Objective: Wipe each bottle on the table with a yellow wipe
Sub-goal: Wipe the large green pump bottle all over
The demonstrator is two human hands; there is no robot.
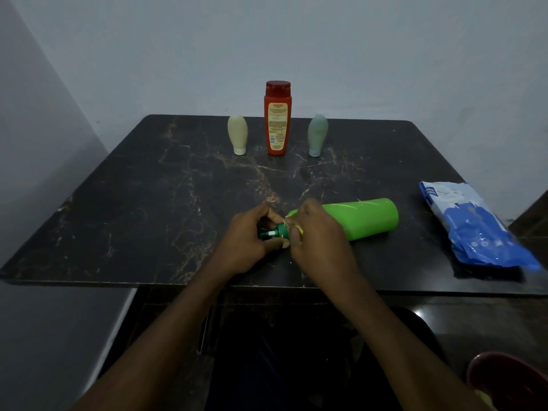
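Note:
A light green bottle [367, 218] lies on its side near the front of the dark marble table [133, 209], its dark green pump top pointing left. My left hand [246, 241] grips the pump top. My right hand [320, 235] holds a yellow wipe [300, 230] against the bottle's neck; only a small edge of the wipe shows between the fingers. At the back stand a cream bottle [237, 134], a red bottle [277, 118] and a pale grey-green bottle [317, 134], all upright and untouched.
A blue and white wipes pack [471, 229] lies at the table's right edge. A red bowl [504, 381] sits low at the bottom right, off the table. Walls stand close behind and to the left.

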